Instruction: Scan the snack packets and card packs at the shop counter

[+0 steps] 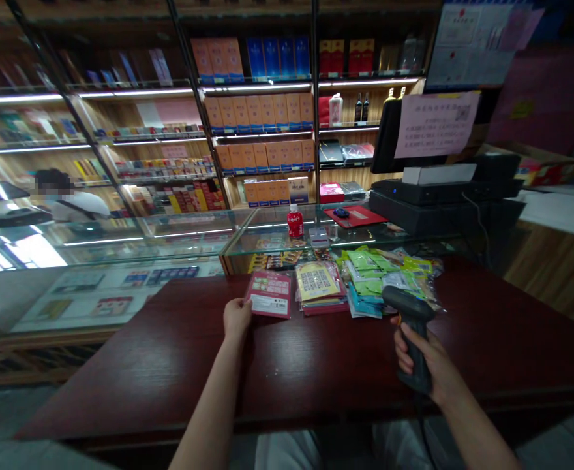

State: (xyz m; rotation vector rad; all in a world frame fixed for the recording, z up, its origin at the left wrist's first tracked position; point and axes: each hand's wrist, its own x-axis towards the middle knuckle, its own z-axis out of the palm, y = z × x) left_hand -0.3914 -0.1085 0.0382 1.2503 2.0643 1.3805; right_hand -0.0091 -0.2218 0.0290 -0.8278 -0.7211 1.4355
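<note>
My left hand [238, 318] is closed on the lower left edge of a flat dark-pink packet [269, 293], which lies on the dark wooden table with a white label showing. In my right hand [421, 352] is a black barcode scanner [415, 326], held by its handle above the table, its head turned to the left. A cable runs down from the scanner's base. Just right of the pink packet sits a stack of flat packets [320, 287], a yellow one with a QR code on top. Green and blue snack packets [370, 281] are heaped beyond the scanner.
Behind the table stands a glass display counter [189, 236] with a red bottle [295, 222] and a computer mouse [340, 213] on a red mat [360, 217]. A monitor [389, 134] rises at the right. A person [74, 202] is at the far left. Stocked shelves [262, 134] line the back.
</note>
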